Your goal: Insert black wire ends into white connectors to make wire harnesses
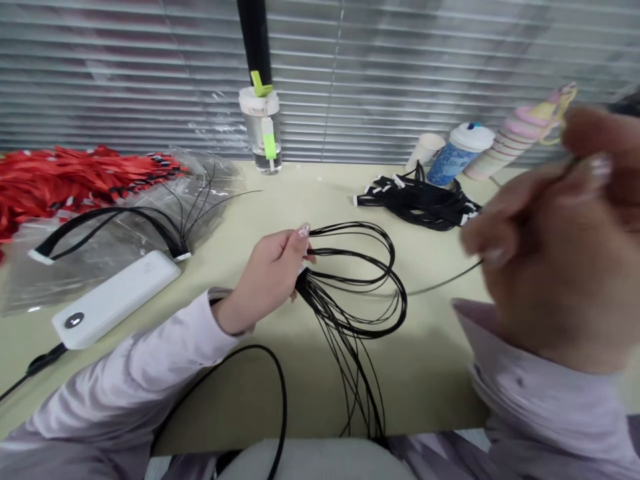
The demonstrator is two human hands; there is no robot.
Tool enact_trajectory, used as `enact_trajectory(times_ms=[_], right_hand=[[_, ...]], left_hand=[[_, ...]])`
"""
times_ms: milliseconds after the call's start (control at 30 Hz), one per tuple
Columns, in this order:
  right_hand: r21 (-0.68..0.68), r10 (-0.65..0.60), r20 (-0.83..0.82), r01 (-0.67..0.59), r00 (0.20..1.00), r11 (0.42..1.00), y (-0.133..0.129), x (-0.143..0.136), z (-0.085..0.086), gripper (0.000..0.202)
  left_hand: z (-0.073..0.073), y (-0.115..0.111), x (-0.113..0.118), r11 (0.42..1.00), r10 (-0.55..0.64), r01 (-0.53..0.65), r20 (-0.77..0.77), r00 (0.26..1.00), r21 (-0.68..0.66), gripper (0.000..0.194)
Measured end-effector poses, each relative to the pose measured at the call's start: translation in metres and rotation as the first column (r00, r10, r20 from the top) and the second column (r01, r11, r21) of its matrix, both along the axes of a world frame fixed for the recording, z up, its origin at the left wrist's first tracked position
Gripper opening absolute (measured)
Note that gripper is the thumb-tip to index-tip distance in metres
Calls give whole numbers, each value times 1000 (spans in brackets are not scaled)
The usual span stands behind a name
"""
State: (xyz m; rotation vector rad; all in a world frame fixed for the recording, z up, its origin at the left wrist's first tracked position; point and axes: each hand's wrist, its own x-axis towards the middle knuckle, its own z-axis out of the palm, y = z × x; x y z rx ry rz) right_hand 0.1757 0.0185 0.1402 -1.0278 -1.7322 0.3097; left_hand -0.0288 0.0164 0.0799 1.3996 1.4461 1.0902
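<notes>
My left hand (277, 270) is closed on a looped bundle of thin black wires (395, 280) over the middle of the table. A white connector shows partly under its fingers, and loose wire ends hang toward the table's front edge. At the right, close to the camera and blurred, my right hand (560, 247) pinches a single black wire (445, 285), which runs back left to the bundle. Beyond the bundle lies a pile of black wire harnesses (425, 203) with white connectors.
A white power bank (117, 300) lies left, beside a black harness (113, 212) on clear plastic bags (100, 257). Red wire bundles (75, 177) are piled behind. Along the blinds stand a water bottle (263, 130), a paper cup (425, 150), a blue cup (455, 157) and a pink bottle (513, 140).
</notes>
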Motion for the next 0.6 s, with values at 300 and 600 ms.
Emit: enact_trajectory(times_ms=[300,600], right_hand=[[-228,282,476,-193,833,954,8,-23,-18,13],[-221,362,502,-289,785,932,10,-28,-22,18]], left_hand=[[3,-14,4,996,-17,23,-58,998,92,44],[0,-22,9,977,-58,99,-212,975,188,42]])
